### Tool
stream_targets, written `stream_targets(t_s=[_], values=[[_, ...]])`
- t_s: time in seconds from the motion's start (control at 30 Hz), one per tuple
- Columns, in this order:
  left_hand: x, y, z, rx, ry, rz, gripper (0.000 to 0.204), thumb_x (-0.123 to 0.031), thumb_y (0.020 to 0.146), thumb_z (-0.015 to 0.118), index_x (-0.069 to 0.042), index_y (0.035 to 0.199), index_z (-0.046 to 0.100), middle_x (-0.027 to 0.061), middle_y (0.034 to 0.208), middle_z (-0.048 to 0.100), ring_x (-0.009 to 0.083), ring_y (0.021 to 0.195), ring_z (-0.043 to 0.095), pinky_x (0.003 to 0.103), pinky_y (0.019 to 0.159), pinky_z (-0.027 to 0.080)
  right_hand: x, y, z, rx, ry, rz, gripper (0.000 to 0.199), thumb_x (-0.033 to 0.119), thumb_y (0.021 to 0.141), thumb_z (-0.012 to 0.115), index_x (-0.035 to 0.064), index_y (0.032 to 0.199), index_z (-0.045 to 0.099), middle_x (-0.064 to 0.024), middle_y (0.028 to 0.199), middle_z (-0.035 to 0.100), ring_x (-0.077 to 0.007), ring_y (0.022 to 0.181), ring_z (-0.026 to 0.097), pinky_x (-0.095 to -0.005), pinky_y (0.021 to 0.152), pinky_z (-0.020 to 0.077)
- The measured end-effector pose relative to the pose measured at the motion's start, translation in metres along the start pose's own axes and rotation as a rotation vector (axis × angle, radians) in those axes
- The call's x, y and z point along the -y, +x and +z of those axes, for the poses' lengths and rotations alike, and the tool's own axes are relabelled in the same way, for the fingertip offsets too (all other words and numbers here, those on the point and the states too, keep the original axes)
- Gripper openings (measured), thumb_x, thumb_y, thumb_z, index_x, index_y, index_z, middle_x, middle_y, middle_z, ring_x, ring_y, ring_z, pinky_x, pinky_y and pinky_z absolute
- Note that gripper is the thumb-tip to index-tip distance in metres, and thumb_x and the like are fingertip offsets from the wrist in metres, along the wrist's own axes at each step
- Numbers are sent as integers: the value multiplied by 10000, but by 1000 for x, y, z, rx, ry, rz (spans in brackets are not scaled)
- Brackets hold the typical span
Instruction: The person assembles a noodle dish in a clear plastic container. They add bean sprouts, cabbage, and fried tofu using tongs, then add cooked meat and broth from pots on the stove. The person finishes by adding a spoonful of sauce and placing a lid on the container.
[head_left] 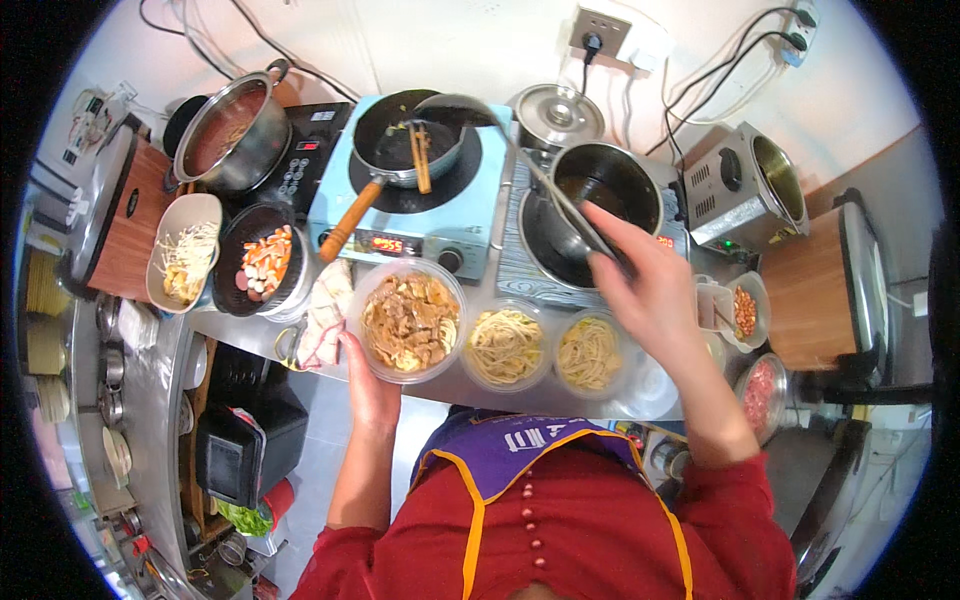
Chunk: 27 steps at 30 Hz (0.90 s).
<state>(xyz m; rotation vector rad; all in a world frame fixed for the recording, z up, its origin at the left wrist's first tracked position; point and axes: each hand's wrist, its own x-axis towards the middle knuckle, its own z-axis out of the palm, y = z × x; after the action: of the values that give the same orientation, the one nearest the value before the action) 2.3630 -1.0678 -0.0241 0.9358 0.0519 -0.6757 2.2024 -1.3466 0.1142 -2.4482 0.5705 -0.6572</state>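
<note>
My right hand (648, 285) is closed around the dark handle of a long metal ladle (452, 108). The ladle's head hangs over a frying pan (372, 150) with a wooden handle, where a pair of wooden chopsticks (421, 160) rests across the rim. At the front edge of the counter, my left hand (373, 390) grips the side of a clear plastic bowl (366, 370) of sauced meat slices, thumb up at the rim and other fingers mostly hidden. Right of it stand two more clear bowls of noodles, a nearer one (505, 345) and another (589, 352).
The frying pan sits on a light-blue induction cooker (335, 190). Behind my right hand are a dark pot (605, 170) and a lidded pot (560, 115). On the left stand a soup pot (245, 150), a basket of sliced sausages (265, 265) and a mushroom tray (185, 250); a folded cloth (325, 315) lies beside the bowl.
</note>
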Motion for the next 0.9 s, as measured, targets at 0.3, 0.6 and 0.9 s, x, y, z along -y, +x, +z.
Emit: stream_targets(t_s=[0.3,0.6,0.9], values=[[-24,-24,-59,-70,19,77,792,-620,998,333,-59,1542,205,133,1579,282,287,1440,316,438,1177,276,3,111,166,-88,-367,-237,414,170,826,646,181,1239,634,-104,785,612,-318,591,635,-441,535,522],[-33,-20,-76,-101,-43,47,779,-608,999,352,-64,1541,223,117,1573,303,277,1439,317,429,1181,266,8,111,159,144,-363,-89,412,487,941,561,194,1216,652,-119,962,638,-335,879,673,-464,738,546],[-21,-14,-32,116,28,2,712,-559,1033,314,-52,1529,247,121,1556,330,266,1427,333,416,1175,266,-174,103,-3,169,-872,376,385,407,869,671,99,1097,705,-146,1062,674,-322,1074,641,-438,880,531]])
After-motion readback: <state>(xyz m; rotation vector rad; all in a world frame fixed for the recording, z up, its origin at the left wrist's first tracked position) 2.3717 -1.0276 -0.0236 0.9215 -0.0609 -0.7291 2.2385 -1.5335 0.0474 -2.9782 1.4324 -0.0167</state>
